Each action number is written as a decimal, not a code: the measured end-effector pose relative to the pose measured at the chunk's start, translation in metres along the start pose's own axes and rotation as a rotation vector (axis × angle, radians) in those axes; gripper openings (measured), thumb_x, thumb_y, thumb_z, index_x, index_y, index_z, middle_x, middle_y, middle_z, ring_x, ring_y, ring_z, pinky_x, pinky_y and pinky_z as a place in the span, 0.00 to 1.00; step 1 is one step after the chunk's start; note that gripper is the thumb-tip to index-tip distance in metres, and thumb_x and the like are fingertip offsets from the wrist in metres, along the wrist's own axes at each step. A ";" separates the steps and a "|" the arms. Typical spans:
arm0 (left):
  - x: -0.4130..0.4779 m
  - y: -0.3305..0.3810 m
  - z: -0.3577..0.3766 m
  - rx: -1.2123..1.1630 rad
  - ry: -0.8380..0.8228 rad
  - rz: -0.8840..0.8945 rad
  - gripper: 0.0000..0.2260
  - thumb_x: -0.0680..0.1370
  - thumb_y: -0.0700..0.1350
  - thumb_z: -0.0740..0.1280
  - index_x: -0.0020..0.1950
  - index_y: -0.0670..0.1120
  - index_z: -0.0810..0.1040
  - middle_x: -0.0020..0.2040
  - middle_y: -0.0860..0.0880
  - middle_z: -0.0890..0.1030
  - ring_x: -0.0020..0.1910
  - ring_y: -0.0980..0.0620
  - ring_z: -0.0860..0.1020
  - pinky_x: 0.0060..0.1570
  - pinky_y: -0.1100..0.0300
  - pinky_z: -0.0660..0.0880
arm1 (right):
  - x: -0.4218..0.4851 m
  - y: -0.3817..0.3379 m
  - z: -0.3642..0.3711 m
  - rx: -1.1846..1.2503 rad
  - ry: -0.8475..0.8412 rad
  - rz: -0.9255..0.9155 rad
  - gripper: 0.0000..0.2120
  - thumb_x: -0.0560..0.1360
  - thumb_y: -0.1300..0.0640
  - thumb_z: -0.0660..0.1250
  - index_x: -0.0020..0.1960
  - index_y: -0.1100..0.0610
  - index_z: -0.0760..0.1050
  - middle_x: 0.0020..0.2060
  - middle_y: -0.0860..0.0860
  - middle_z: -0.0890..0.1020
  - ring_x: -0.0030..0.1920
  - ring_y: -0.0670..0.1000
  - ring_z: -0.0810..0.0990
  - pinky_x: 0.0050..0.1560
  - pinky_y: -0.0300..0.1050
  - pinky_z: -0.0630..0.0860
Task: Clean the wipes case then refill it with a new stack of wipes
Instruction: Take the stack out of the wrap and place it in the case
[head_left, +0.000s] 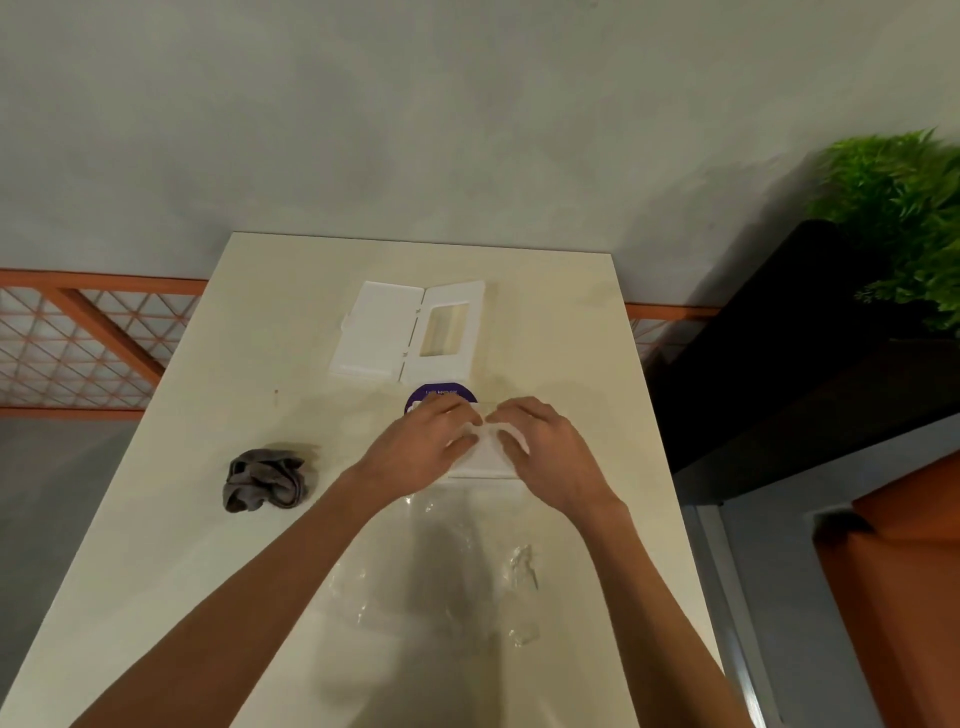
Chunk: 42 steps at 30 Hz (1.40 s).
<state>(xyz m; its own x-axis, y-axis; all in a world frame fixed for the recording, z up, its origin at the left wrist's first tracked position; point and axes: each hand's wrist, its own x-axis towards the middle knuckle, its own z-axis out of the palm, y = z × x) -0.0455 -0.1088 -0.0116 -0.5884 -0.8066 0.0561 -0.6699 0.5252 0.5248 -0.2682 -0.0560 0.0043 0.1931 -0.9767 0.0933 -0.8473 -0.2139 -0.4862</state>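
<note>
A white wipes case (382, 332) lies open on the cream table (208, 467), its lid with a rectangular window folded out to the right. Nearer to me sits a white stack of wipes (485, 457) with a purple round label at its far end. My left hand (421, 441) and my right hand (545, 447) both hold the stack from the sides, fingers curled over its top. Most of the stack is hidden under my hands.
A crumpled grey cloth (265, 480) lies at the left of the table. Clear plastic wrapping (522, 582) lies close to me. A dark planter (810, 338) with a green plant stands at the right, beyond the table's edge.
</note>
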 end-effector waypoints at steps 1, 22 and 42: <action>0.003 0.003 0.006 0.026 -0.018 0.001 0.12 0.83 0.50 0.69 0.65 0.50 0.79 0.67 0.54 0.77 0.67 0.52 0.75 0.57 0.53 0.78 | 0.006 -0.003 0.006 -0.029 -0.070 0.002 0.13 0.82 0.54 0.69 0.66 0.47 0.79 0.66 0.44 0.79 0.60 0.54 0.81 0.58 0.54 0.80; 0.010 0.001 -0.018 0.667 -0.299 -0.122 0.31 0.71 0.39 0.77 0.71 0.49 0.68 0.62 0.52 0.73 0.51 0.49 0.81 0.50 0.50 0.58 | 0.026 0.010 0.013 -0.574 -0.178 -0.004 0.39 0.52 0.64 0.86 0.57 0.44 0.73 0.40 0.55 0.77 0.22 0.53 0.71 0.23 0.38 0.62; 0.003 0.004 0.029 0.407 -0.179 -0.077 0.26 0.80 0.49 0.74 0.74 0.45 0.71 0.70 0.51 0.73 0.70 0.42 0.71 0.63 0.45 0.74 | 0.010 -0.008 0.002 -0.374 -0.281 0.053 0.36 0.81 0.63 0.71 0.83 0.46 0.60 0.69 0.53 0.71 0.67 0.55 0.72 0.68 0.44 0.69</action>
<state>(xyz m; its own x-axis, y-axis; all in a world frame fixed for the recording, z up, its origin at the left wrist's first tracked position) -0.0627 -0.1010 -0.0337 -0.5750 -0.8066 -0.1371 -0.8172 0.5584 0.1427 -0.2588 -0.0640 0.0070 0.2272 -0.9557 -0.1871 -0.9698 -0.2046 -0.1326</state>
